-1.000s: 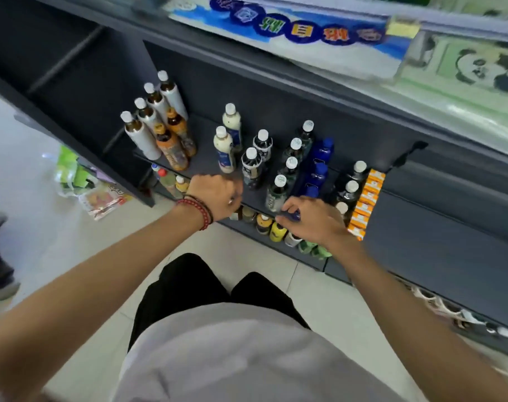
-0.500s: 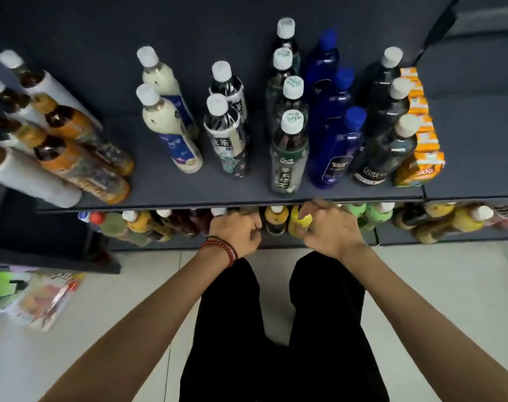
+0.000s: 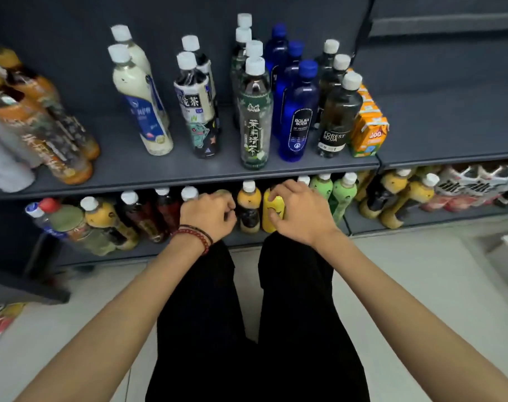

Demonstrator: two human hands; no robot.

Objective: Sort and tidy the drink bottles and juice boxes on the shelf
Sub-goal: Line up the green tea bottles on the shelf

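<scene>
Upper shelf (image 3: 159,176) looks sorted, juice boxes (image 3: 368,132) at its right end; on the mixed lower shelf (image 3: 438,218) the right hand (image 3: 302,216) clasps a yellow bottle (image 3: 274,208), while what the curled left hand (image 3: 207,216) holds is hidden

On the upper shelf (image 3: 159,172) before me, the front blue bottle (image 3: 300,111) reads "BOLSA SODA" on its label. The dark bottle (image 3: 338,117) beside it reads "FOREST SODA". The green-labelled bottle (image 3: 254,132) carries "茉莉清茶" down its front, the white-labelled bottle (image 3: 193,103) shows "花茶", and the orange juice box (image 3: 370,132) shows "100".
</scene>
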